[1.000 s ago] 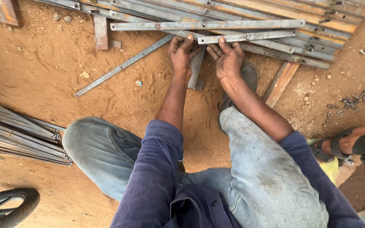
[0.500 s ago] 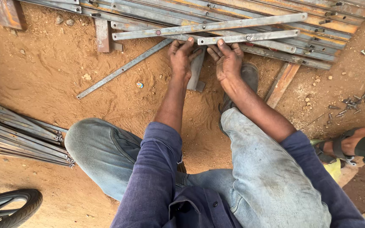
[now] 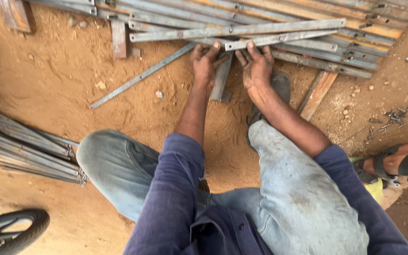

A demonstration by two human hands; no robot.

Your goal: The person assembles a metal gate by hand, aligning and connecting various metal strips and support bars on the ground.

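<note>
Both hands rest on the sandy ground by a pile of metal bars. The left hand presses loosely spread fingers on a short flat bar; the right hand touches it, fingers slightly spread.

Outdoor metalwork yard: bare sandy dirt ground, stacked long grey steel flat bars, second bundle of thin steel strips, scattered small bolts.
</note>
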